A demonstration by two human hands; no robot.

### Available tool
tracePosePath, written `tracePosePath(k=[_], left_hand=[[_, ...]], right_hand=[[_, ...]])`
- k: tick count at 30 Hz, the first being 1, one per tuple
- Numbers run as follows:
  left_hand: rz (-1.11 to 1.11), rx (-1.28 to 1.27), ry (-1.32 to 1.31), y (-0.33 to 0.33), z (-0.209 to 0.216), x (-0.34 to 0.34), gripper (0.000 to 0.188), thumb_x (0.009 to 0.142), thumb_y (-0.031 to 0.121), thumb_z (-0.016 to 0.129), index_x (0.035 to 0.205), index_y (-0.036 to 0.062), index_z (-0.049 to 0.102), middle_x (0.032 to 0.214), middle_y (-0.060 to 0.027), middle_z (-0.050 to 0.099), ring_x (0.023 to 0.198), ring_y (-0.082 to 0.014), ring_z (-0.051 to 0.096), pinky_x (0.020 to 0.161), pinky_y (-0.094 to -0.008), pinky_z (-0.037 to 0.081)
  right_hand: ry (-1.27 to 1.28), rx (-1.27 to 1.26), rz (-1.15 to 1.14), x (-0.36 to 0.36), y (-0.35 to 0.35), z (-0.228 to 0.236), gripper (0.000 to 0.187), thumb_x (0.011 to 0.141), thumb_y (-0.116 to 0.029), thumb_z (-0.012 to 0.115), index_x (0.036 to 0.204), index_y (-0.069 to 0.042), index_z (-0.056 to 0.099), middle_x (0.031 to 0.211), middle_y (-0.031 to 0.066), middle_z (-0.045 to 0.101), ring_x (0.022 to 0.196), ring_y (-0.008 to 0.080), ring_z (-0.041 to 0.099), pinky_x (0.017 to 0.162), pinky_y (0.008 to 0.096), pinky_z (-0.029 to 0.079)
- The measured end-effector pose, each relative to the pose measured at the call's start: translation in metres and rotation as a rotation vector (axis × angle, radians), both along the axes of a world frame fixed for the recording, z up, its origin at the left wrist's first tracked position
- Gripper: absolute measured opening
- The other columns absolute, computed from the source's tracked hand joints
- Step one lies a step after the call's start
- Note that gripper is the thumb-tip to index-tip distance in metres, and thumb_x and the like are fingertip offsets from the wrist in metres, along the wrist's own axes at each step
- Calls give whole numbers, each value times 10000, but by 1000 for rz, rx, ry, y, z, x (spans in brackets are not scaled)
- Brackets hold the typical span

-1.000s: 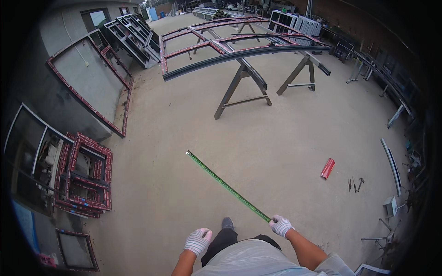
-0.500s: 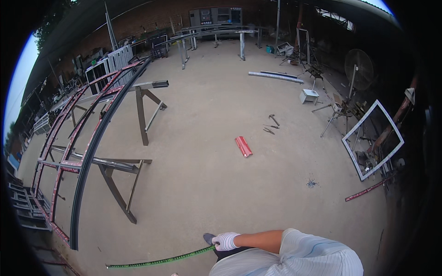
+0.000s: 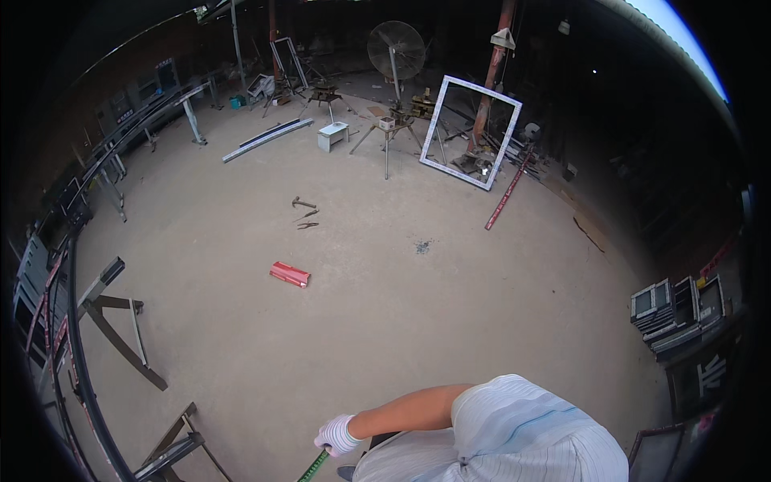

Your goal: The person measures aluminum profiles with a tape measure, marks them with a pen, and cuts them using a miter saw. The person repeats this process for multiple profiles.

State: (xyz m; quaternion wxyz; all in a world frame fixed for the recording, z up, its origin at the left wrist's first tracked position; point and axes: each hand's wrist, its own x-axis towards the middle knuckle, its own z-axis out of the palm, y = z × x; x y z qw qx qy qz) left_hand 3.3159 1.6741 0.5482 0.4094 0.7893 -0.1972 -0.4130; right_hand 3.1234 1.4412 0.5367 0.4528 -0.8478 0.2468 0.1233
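Observation:
My right hand, in a white striped glove, is closed at the lower edge of the head view. Its forearm reaches across to the left from the white striped shirt. A green tape measure is gripped in it, the blade slanting down and left out of the picture. Whether a case sits inside the fist is hidden. The tip of a dark shoe shows just beside the tape. My left hand is out of view.
A red angled piece lies on the concrete floor, with a hammer and pliers beyond. Trestles carry long frames at left. A white-edged frame leans by a post; stacked frames stand right.
My view has swung to the right, so the trestles and frames moved toward the left rim. The extended tape now shows only a short length below my right hand, which still grips it.

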Motion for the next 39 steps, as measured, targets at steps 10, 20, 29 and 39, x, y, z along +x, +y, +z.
tracePosePath(k=[10, 20, 29, 39], left_hand=[[-518, 71, -49, -32, 40, 60, 541, 1066, 467, 558, 955, -26, 752, 872, -83, 722, 830, -204, 637, 786, -374, 529], [-287, -100, 212, -10, -8, 91, 302, 1014, 297, 667, 1013, -4, 683, 816, -109, 701, 712, -195, 647, 668, -352, 550], [55, -181, 292, 74, 2, 138, 311, 1036, 323, 649, 1007, 18, 708, 803, -52, 725, 725, -126, 656, 711, -293, 539], [751, -300, 385, 202, -20, 186, 295, 1040, 310, 653, 915, 45, 690, 801, -105, 724, 718, -172, 678, 763, -337, 574]], right_hand=[[78, 143, -513, -12, 110, 11, 281, 885, -253, 615, 1140, -155, 679, 954, 143, 721, 903, 360, 698, 773, 499, 517], [116, 129, -397, 18, 113, 11, 309, 925, -286, 593, 1158, -103, 678, 1066, 196, 708, 976, 408, 685, 870, 498, 530], [104, -108, -103, 123, 111, 21, 332, 920, -333, 633, 1123, -84, 720, 1068, 221, 706, 1026, 384, 671, 938, 463, 538], [161, -370, 353, 268, 114, 35, 287, 912, -344, 649, 1073, -122, 735, 1028, 186, 705, 1006, 381, 654, 921, 481, 549]])
